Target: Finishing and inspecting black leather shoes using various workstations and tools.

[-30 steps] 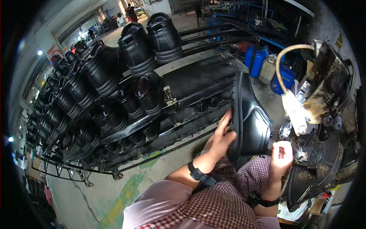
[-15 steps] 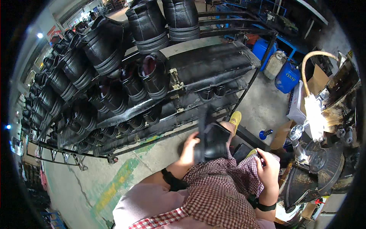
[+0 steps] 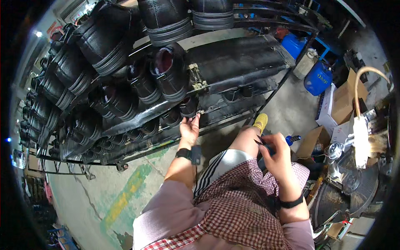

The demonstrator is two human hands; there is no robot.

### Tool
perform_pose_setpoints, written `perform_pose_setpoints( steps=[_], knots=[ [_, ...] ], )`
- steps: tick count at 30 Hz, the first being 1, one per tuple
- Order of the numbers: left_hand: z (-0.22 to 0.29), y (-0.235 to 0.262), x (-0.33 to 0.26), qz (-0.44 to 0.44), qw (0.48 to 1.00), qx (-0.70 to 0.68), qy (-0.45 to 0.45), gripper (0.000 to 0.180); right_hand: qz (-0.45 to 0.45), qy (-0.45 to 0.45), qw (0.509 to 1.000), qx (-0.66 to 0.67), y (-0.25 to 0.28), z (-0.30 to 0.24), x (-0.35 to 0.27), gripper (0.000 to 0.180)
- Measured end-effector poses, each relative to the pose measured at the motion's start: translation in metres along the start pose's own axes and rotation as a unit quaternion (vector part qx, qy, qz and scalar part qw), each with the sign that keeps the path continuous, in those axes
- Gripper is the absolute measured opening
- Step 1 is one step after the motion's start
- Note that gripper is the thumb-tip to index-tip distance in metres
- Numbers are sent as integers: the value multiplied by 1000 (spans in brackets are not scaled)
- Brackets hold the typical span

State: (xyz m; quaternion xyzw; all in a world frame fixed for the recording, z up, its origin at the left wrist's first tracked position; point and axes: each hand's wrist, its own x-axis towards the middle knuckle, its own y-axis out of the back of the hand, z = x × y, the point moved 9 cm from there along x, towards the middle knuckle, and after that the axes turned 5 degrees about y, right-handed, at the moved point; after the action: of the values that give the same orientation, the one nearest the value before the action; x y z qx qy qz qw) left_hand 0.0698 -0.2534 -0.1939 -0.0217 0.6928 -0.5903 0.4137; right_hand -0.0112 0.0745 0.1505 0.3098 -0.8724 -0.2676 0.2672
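Observation:
At the lower shelf of the rack, my left hand (image 3: pixel 189 130) has its fingers closed at the heel end of a black shoe (image 3: pixel 188 107). The shoe stands on that shelf, beside other black shoes, with its heel toward me. Over my lap, my right hand (image 3: pixel 276 153) is pinched around a thin, dark, pointed tool (image 3: pixel 260 141). Its tip sticks out past the fingers, and its exact kind cannot be made out.
Black shoes (image 3: pixel 168 73) fill several tiers of the rack, with a padded black shelf (image 3: pixel 237 60) at its right. Blue jugs (image 3: pixel 318 78) and cardboard boxes (image 3: pixel 348 89) stand at the far right. Nearer are a lit lamp (image 3: pixel 361 141) and a dark round-topped stand (image 3: pixel 354 196).
My left hand has carried a black shoe from my lap forward to the lower shelf. My right hand has risen from the apron, and the pointed tool now shows in it.

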Motion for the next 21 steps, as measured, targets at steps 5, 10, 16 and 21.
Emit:
perform_pose_setpoints(
  steps=[5, 10, 16, 21],
  knots=[
    [-19, -73, -97, 5, 829, 447, -337, 19, -21, 42, 998, 32, -67, 2, 72, 24],
    [-6, -154, -111, -50, 824, 417, -381, 28, -6, 151, 986, 65, -115, -25, 140, 21],
    [-14, -153, -98, -13, 845, 401, -352, 9, -35, 158, 984, 71, -146, -36, 172, 20],
    [-21, -155, -118, -65, 775, 500, -380, 6, -57, 154, 983, 86, -167, -32, 179, 21]
  ],
)
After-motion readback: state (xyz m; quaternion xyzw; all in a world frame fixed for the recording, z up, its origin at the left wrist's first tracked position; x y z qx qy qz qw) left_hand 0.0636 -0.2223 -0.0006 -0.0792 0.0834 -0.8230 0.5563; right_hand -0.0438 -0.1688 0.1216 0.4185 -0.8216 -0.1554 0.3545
